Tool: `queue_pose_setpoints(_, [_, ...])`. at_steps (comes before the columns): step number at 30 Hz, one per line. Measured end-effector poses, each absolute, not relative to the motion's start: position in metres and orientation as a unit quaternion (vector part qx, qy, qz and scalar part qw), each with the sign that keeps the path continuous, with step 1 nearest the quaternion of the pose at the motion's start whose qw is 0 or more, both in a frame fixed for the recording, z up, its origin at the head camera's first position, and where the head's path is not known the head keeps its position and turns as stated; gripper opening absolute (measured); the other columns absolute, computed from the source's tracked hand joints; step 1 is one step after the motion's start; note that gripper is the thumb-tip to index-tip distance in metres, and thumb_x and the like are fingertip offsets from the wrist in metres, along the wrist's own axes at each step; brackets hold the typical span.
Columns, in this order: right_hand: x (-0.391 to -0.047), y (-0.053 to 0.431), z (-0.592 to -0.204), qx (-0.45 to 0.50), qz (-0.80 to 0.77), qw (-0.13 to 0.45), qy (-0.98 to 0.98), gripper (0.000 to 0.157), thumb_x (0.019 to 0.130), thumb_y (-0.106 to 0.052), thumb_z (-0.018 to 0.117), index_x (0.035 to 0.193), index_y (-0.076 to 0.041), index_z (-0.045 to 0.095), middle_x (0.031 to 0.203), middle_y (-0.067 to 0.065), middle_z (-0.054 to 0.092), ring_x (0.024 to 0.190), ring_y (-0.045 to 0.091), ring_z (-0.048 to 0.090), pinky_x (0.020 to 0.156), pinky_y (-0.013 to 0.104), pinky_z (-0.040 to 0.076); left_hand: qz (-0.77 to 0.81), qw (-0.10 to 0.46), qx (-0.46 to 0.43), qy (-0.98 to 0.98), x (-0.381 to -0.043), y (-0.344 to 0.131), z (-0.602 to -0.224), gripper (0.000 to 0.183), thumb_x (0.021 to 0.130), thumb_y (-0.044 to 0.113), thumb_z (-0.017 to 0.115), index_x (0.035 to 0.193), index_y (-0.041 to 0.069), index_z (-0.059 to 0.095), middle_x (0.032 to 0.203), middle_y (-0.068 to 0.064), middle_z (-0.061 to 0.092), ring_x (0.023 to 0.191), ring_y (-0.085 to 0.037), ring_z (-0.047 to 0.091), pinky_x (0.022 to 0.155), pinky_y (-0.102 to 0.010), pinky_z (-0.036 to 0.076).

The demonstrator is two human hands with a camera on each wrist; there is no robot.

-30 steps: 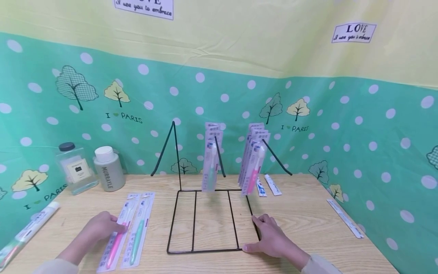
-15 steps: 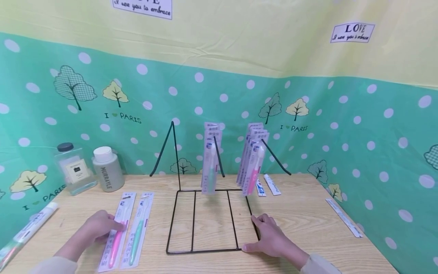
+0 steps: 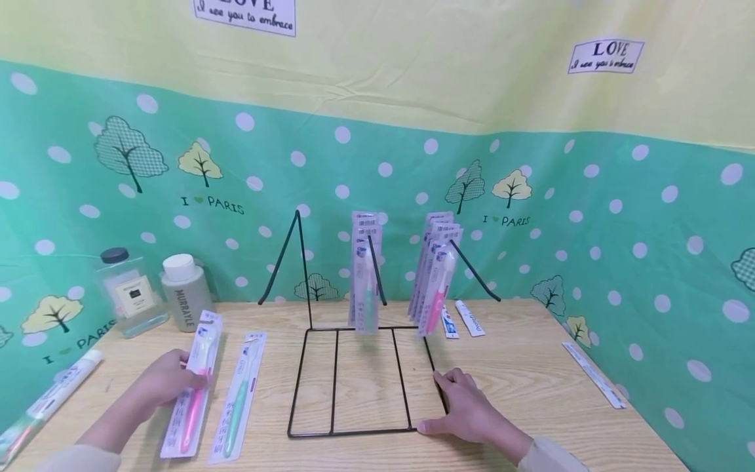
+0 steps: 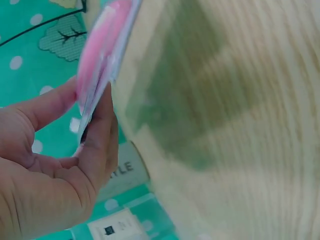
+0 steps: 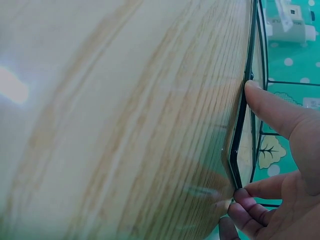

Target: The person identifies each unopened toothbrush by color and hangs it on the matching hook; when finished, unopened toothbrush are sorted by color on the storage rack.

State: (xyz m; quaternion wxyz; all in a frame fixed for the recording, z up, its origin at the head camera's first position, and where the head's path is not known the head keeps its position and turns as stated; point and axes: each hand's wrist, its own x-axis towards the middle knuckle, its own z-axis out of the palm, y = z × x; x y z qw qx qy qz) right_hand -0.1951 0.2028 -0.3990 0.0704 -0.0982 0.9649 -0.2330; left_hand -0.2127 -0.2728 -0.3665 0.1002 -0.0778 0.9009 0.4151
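My left hand (image 3: 168,380) pinches a packaged pink toothbrush (image 3: 190,419) between thumb and fingers at the left of the table. In the left wrist view, the pack's edge is between thumb and fingers, and its top end tilts up off the wood in the head view. Beside it lies a packaged green toothbrush (image 3: 237,406). My right hand (image 3: 472,410) grips the front right corner of a black wire display rack (image 3: 366,432), thumb on the front bar and fingers at the side bar. Packaged toothbrushes hang on the rack's middle hook (image 3: 367,288) and right hook (image 3: 439,282); the left hook is bare.
Behind the left hand stand a grey bottle (image 3: 187,295) and a clear glass bottle (image 3: 132,295). Two small toothpaste tubes (image 3: 470,319) lie behind the rack. A long white pack (image 3: 53,400) is at the left edge, a thin white strip (image 3: 594,375) at the right.
My left hand has lifted the pink toothbrush pack and shifted it left, away from the green one, its top end now raised. The right hand has stayed on the rack's corner.
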Motion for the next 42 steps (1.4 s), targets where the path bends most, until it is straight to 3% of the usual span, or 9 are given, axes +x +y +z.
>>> queue_pose_setpoints(10, [-0.196, 0.204, -0.4, -0.096, -0.237, 0.077, 0.964, 0.106, 0.059, -0.062, 0.072, 0.136, 0.001, 0.037, 0.116, 0.01, 0.042, 0.099, 0.025, 0.039, 0.083, 0.048, 0.043, 0.448, 0.062, -0.034, 0.891, -0.201, -0.249, -0.342, 0.066, 0.085, 0.022, 0.061, 0.129, -0.013, 0.027, 0.116, -0.036, 0.045, 0.087, -0.026, 0.058, 0.069, -0.04, 0.052])
queue_pose_setpoints(20, [-0.196, 0.204, -0.401, -0.094, -0.233, 0.08, 0.965, 0.106, 0.058, -0.063, 0.072, 0.136, 0.001, 0.037, 0.113, 0.009, 0.042, 0.097, 0.024, 0.039, 0.082, 0.047, 0.043, 0.487, 0.025, 0.009, 0.873, -0.184, -0.202, -0.332, 0.045, 0.087, 0.023, 0.06, 0.118, -0.007, 0.043, 0.097, -0.015, 0.061, 0.08, -0.02, 0.059, 0.065, -0.034, 0.053])
queue_pose_setpoints(29, [-0.194, 0.204, -0.401, -0.098, -0.237, 0.078, 0.963, 0.106, 0.059, -0.062, 0.072, 0.136, 0.001, 0.037, 0.114, 0.01, 0.042, 0.097, 0.024, 0.039, 0.082, 0.047, 0.043, 0.491, 0.03, 0.03, 0.87, -0.171, -0.159, -0.33, 0.048, 0.08, 0.023, 0.068, 0.116, -0.002, 0.049, 0.097, -0.012, 0.063, 0.08, -0.019, 0.061, 0.064, -0.034, 0.053])
queue_pose_setpoints(34, [-0.195, 0.204, -0.4, -0.096, -0.241, 0.073, 0.963, 0.106, 0.058, -0.062, 0.072, 0.137, 0.0, 0.037, 0.116, 0.01, 0.042, 0.099, 0.025, 0.04, 0.084, 0.048, 0.043, 0.504, 0.035, 0.087, 0.858, -0.167, -0.135, -0.332, 0.038, 0.079, 0.019, 0.069, 0.107, -0.001, 0.053, 0.087, -0.007, 0.063, 0.078, -0.019, 0.061, 0.064, -0.035, 0.054])
queue_pose_setpoints(42, [-0.195, 0.203, -0.399, -0.096, -0.237, 0.072, 0.964, 0.106, 0.058, -0.061, 0.073, 0.136, 0.0, 0.037, 0.115, 0.009, 0.043, 0.099, 0.023, 0.04, 0.083, 0.046, 0.043, 0.484, 0.041, 0.186, 0.854, -0.16, -0.1, -0.333, 0.037, 0.079, 0.028, 0.068, 0.104, 0.003, 0.055, 0.085, -0.004, 0.063, 0.073, -0.016, 0.06, 0.06, -0.029, 0.052])
